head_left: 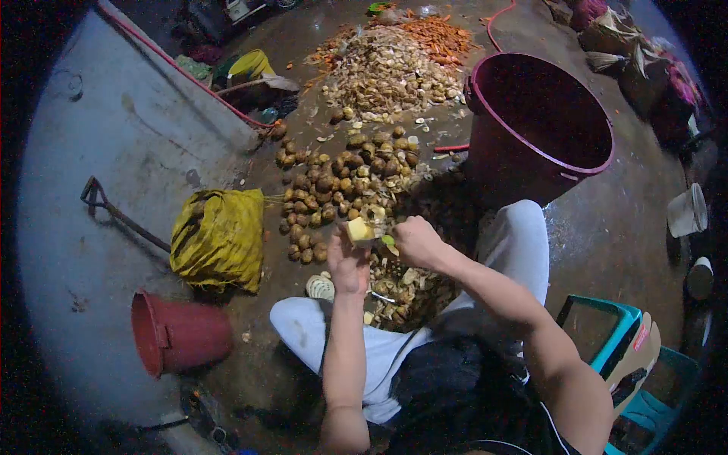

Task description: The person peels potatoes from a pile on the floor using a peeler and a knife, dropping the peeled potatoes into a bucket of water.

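Note:
My left hand [349, 265] is closed around a pale yellow, partly peeled root vegetable [359, 230], held up between my knees. Close by on its right, my right hand [417, 241] makes a fist around a small tool with a green part [390, 242]; blur hides its exact kind. Unpeeled round brown roots [334, 186] lie in a pile just beyond my hands. Below them, peelings [406, 292] are heaped on the floor between my legs. A ridged white round object [320, 287] rests by my left knee.
A large dark red tub [504, 163] stands at right, beyond my knee. Ahead are pale peelings [394, 72] and orange scraps [440, 38]. On the left are a yellow sack [220, 243], a shovel handle [125, 216] and a red bucket [193, 337]. A teal stool [607, 307] stands lower right.

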{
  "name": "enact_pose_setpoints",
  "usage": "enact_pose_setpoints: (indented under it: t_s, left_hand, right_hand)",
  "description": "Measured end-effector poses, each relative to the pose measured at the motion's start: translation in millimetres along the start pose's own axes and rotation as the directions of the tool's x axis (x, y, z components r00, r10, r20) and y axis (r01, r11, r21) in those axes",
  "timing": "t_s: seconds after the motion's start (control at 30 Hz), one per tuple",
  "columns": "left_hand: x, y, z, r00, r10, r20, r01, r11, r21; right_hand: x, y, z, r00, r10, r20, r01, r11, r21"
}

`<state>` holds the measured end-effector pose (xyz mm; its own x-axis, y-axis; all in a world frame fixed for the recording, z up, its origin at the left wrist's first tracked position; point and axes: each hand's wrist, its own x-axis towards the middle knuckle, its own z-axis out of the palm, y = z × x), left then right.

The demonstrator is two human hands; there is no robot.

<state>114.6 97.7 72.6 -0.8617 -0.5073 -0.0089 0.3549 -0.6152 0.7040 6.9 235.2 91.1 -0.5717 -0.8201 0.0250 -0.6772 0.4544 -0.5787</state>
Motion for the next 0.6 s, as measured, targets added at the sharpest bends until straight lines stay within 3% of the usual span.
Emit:
enact_pose_setpoints:
  t_s: [0.13, 0.27, 0.4, 0.5, 0.6]
  left_hand:
    - [2.7, -3.0, 0.8, 0.993, 0.1, 0.062, -0.107, 0.986, 0.128]
    - [-4.8, -2.4, 1.5, 0.995, 0.084, 0.052, -0.091, 0.983, 0.162]
    - [-4.8, 0.4, 3.8, 0.993, 0.057, 0.103, -0.067, 0.993, 0.099]
    - [-1.3, 4.4, 2.6, 0.998, 0.051, 0.031, -0.053, 0.996, 0.078]
    - [0.3, 5.3, 0.3, 0.996, 0.084, 0.031, -0.086, 0.993, 0.083]
  right_hand:
    - [2.5, 4.1, 6.9, 0.999, 0.007, -0.047, -0.01, 0.998, -0.068]
    - [3.6, 7.3, 4.3, 0.997, 0.072, 0.013, -0.071, 0.997, -0.034]
    - [14.9, 28.9, 25.1, 0.992, 0.058, 0.11, -0.076, 0.984, 0.164]
    - [13.5, 27.9, 22.4, 0.999, -0.05, 0.002, 0.05, 0.996, 0.068]
    - [3.2, 8.4, 4.4, 0.996, -0.075, -0.051, 0.078, 0.995, 0.062]
